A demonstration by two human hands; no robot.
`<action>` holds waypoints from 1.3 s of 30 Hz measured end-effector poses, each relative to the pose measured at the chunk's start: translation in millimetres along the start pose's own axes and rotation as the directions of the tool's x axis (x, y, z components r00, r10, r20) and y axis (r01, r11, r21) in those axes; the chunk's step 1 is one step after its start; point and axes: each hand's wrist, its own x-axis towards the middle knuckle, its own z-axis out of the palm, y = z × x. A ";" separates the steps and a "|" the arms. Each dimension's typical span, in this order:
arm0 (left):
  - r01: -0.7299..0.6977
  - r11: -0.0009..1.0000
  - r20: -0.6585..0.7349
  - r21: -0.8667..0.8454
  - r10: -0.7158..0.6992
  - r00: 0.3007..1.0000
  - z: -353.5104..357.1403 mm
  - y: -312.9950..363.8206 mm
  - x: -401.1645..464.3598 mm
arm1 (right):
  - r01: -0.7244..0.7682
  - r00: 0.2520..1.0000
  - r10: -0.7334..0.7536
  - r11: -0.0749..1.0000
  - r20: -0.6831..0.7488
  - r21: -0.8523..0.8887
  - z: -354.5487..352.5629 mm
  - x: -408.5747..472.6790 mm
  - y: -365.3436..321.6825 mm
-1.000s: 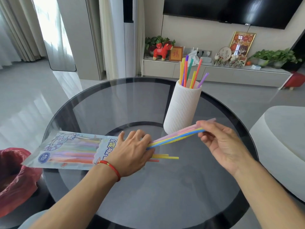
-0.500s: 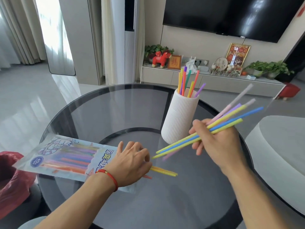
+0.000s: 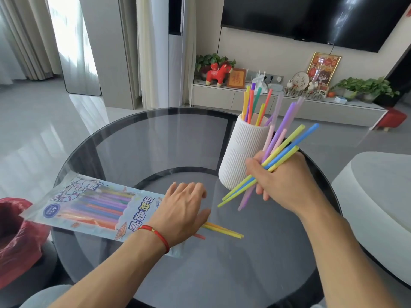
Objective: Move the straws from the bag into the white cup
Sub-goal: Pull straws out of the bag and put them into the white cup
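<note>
A printed plastic bag (image 3: pixel 89 207) of coloured straws lies flat on the round glass table (image 3: pixel 142 138), its mouth to the right. My left hand (image 3: pixel 182 213) presses down on the bag's open end, fingers spread. A few yellow and red straws (image 3: pixel 224 231) poke out from under that hand. My right hand (image 3: pixel 282 178) grips a bundle of straws (image 3: pixel 287 141), yellow, blue, purple and pink, tilted up to the right, right beside the ribbed white cup (image 3: pixel 242 152). Several straws (image 3: pixel 253 103) stand upright in the cup.
A red plastic bag (image 3: pixel 15 238) sits at the table's left edge. A light round seat (image 3: pixel 378 196) stands to the right. Beyond the table is a low cabinet (image 3: pixel 222 96) with ornaments and plants, under a wall television.
My right hand has pulled the bundle of straws out of the bag, lifted it and swung it upright toward the cup. My left hand stays on the bag.
</note>
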 end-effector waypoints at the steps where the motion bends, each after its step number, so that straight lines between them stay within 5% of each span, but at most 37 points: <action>1: -0.020 1.000 -0.027 -0.007 0.020 0.999 0.5 1.6 2.9 | 0.008 1.000 -0.008 1.000 0.011 -0.010 1.1 -2.7 -2.6; 13: 0.031 0.977 0.007 -0.211 -0.031 1.000 6.7 17.8 8.9 | 0.088 0.995 -0.081 0.989 0.059 -0.121 45.2 1.6 -6.9; 18: 0.112 0.959 -0.172 -0.262 -0.161 0.972 -1.0 12.5 8.7 | 0.097 0.995 -0.096 0.988 0.014 -0.116 48.6 -0.5 4.7; 23: 0.162 0.954 -0.155 -0.253 -0.205 0.966 -4.6 4.0 1.8 | 0.025 0.998 -0.021 0.997 0.062 -0.067 48.8 -6.5 16.6; 27: 0.180 0.945 -0.166 -0.272 -0.230 0.959 -5.0 1.4 1.2 | -0.033 0.999 0.041 0.978 -0.033 0.207 36.4 -8.8 24.1; 32: 0.183 0.939 -0.175 -0.291 -0.240 0.955 -5.7 1.4 3.9 | 0.047 0.940 0.166 0.803 -0.298 0.595 3.1 3.5 13.3; 35: 0.182 0.936 -0.186 -0.300 -0.244 0.952 -5.8 1.4 4.3 | 0.159 0.880 0.187 0.749 -0.436 0.643 -26.5 24.6 -0.4; 39: 0.179 0.934 -0.193 -0.309 -0.246 0.950 -7.0 1.6 4.0 | 0.191 0.851 0.119 0.836 -0.511 0.514 -47.8 54.2 -17.4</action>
